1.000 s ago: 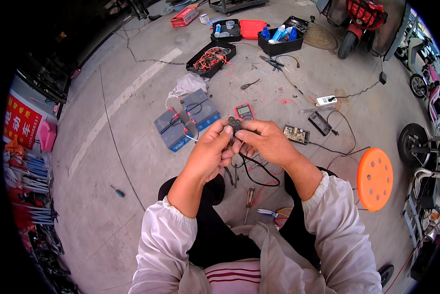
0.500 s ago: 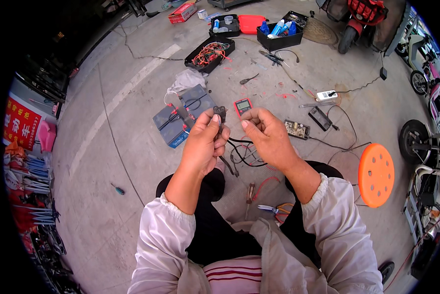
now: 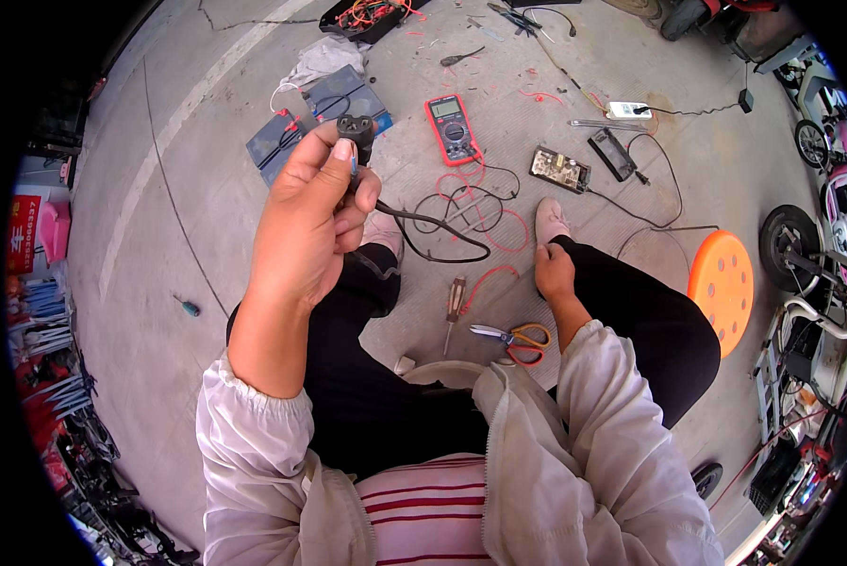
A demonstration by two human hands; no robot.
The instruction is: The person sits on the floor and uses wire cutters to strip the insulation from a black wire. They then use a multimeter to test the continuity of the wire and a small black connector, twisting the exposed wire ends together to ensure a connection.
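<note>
My left hand is closed around a black plug connector, its socketed face turned up between thumb and fingers. From it a black cable loops down in front of my shin. My right hand is lowered against my right trouser leg; its fingers are mostly hidden. Beyond my feet lies a red multimeter with red and black test leads. Two blue-grey batteries stand behind my left hand. Between my legs are a screwdriver and scissors with orange-red handles.
An opened case with a circuit board lies beside its black cover. Behind them is a white power strip. An orange stool stands at the right, near bikes. A bin of wires sits at the back; a small screwdriver lies left.
My right hand has dropped from beside the connector to my right leg. My left hand has moved left and up with the connector. The view has tilted down, showing the whole multimeter.
</note>
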